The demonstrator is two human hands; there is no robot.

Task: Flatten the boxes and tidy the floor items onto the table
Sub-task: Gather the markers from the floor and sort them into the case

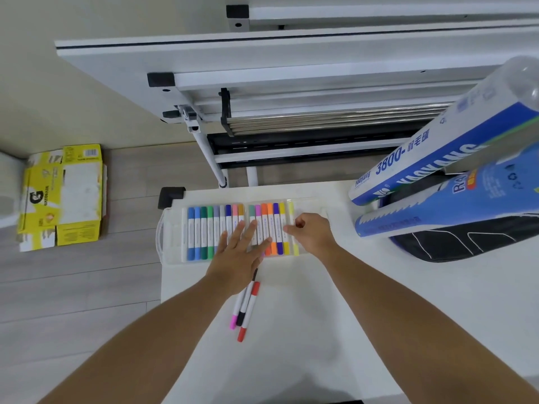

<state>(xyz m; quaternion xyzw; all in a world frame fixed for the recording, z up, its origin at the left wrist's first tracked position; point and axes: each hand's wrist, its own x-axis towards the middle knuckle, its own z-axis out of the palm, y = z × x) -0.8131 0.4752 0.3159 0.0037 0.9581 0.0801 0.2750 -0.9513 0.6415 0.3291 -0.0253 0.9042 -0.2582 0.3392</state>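
My left hand [239, 258] lies flat, fingers straight and spread, across the row of coloured markers [204, 231] in a clear plastic case [170, 237] at the far left corner of the white tabletop [306, 345]. My right hand [313, 233] sits at the case's right end, fingers curled beside the yellow markers; I cannot tell whether it grips one. Three loose markers [246, 307] lie on the tabletop just below my left wrist. A flattened yellow box [61, 196] rests on the wooden floor [73, 287] to the left, well apart from the case. Two blue-and-white tubes [431, 161] lean over a black bag [466, 243] at right.
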